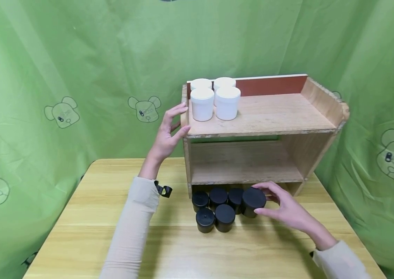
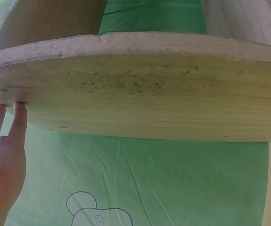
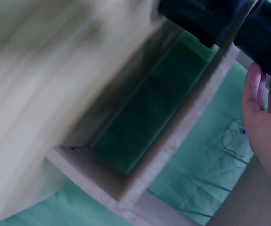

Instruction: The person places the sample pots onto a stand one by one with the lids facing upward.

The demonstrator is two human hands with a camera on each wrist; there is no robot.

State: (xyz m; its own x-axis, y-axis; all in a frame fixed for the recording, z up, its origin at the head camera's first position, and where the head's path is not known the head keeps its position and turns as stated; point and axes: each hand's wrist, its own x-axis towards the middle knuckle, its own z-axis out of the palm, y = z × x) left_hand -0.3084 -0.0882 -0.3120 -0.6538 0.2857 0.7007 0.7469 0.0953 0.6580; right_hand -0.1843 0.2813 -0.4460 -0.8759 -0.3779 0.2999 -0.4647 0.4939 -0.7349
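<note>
My left hand [image 1: 167, 137] grips the left side panel of a wooden shelf [image 1: 270, 116], thumb at the front edge, fingers at the outer side. In the left wrist view, straight fingers [image 2: 18, 125] touch that panel [image 2: 149, 99]. With thumb and fingers, my right hand [image 1: 284, 207] holds a round black jar [image 1: 253, 198] by its side, at the right end of a cluster of black jars [image 1: 224, 217]. It looks larger and higher than its neighbours. In the right wrist view the held jar [image 3: 267, 40] is dark and partly cut off, above the fingers [image 3: 252, 87].
Several white lidded jars [image 1: 202, 104] stand at the left end of the top shelf. The middle shelf board [image 1: 242, 162] lies beneath it. The black jars stand on the wooden table [image 1: 88, 228] along the unit's front. A green curtain [image 1: 78, 58] hangs behind.
</note>
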